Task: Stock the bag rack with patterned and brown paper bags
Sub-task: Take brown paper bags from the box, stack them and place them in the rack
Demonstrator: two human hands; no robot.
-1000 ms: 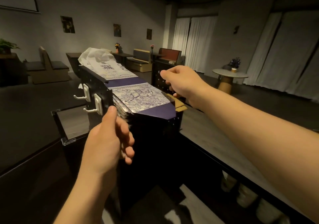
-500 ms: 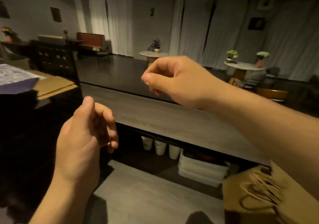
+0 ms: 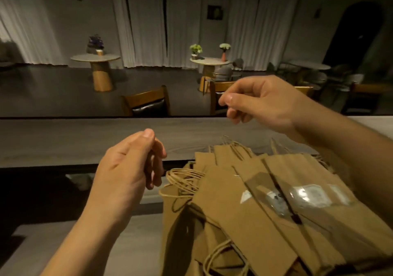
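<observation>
1. Dim café room: pale floor-length curtains hang along the far wall, and two round light-topped pedestal tables stand before them, the left round table carrying a purple potted plant, the right round table carrying two small flower pots.
2. Nearer, a wooden chair with a dark padded back stands just beyond a long grey wood-grain counter that runs across the view.
3. Flat brown paper bags with twisted paper cord handles lie in a loose overlapping stack at lower right, on the near side of the counter; what they rest on is hidden.
4. Several bags near the top of the stack bear strips of shiny clear tape.
5. Left hand hovers in the air to the left of the stack, fingers loosely curled, grasping nothing and touching no bag.
6. Right hand hovers above the stack's far edge, fingers loosely curled with the thumb toward the index finger, also empty and apart from the bags.
</observation>
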